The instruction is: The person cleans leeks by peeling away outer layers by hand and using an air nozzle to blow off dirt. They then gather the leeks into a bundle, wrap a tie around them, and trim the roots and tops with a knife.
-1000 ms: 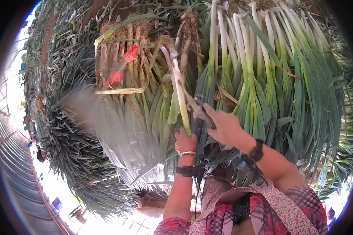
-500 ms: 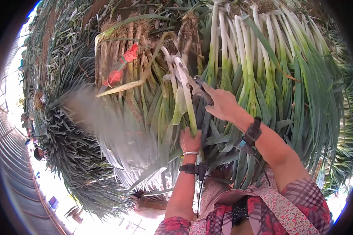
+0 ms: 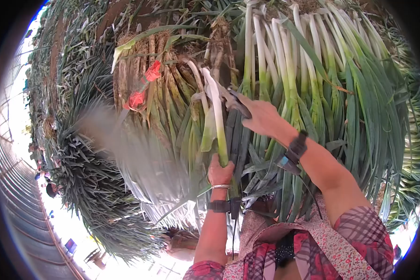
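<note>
My left hand (image 3: 220,171) is closed around the green lower part of a long green onion (image 3: 219,123), whose white end points up and away from me. A loose, pale outer layer hangs along the left side of this stalk. My right hand (image 3: 262,117) grips a dark, narrow hand tool (image 3: 239,106), its greyish front end close beside the white part of the onion. Exactly what kind of tool it is, I cannot make out. Under and left of the stalk lie unpeeled onions (image 3: 175,84) with brown, soil-stained skins.
Red tape (image 3: 151,71) lies across the brown onions. To the right, a row of clean white-stemmed onions (image 3: 289,70) rests with leaves toward me. Heaped onion leaves (image 3: 98,186) fill the left side. A whitish blur covers part of the lower left view.
The long yellowed leaf that crossed the brown onions no longer shows there. My left hand and its onion have shifted slightly left and toward me; my right hand stays beside the stalk.
</note>
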Demonstrator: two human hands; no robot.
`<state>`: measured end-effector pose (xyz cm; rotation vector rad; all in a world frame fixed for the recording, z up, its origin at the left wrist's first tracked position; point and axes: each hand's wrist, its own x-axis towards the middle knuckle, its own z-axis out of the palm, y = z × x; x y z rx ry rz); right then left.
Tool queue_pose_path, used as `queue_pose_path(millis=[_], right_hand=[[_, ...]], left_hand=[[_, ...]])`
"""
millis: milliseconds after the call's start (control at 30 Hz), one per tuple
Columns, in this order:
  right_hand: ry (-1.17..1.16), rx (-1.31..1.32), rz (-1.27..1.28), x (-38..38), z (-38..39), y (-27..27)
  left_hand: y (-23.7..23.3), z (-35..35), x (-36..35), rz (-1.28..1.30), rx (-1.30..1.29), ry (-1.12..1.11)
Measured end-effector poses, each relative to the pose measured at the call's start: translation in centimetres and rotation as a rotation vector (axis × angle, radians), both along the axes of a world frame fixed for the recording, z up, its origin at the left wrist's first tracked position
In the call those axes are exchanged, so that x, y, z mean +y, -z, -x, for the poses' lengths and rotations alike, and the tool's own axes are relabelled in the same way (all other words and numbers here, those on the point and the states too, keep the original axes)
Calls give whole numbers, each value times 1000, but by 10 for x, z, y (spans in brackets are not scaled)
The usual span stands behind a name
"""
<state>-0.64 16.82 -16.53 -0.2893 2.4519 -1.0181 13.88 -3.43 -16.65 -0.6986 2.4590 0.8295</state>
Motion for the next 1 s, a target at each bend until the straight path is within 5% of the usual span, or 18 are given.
queue_pose_path(millis=[233, 533, 833, 1000], right_hand=[[-93, -284, -50, 31, -87, -99], [28, -4, -6, 16, -40, -22], [-55, -70, -44, -2, 9, -3], [-4, -120, -50, -2, 2, -21]], left_hand=[[-27, 20, 11, 110, 48, 39], [-24, 15, 16, 206, -64, 94], [-13, 1, 9, 209, 0, 122], [-24, 10, -17, -295, 21, -156]])
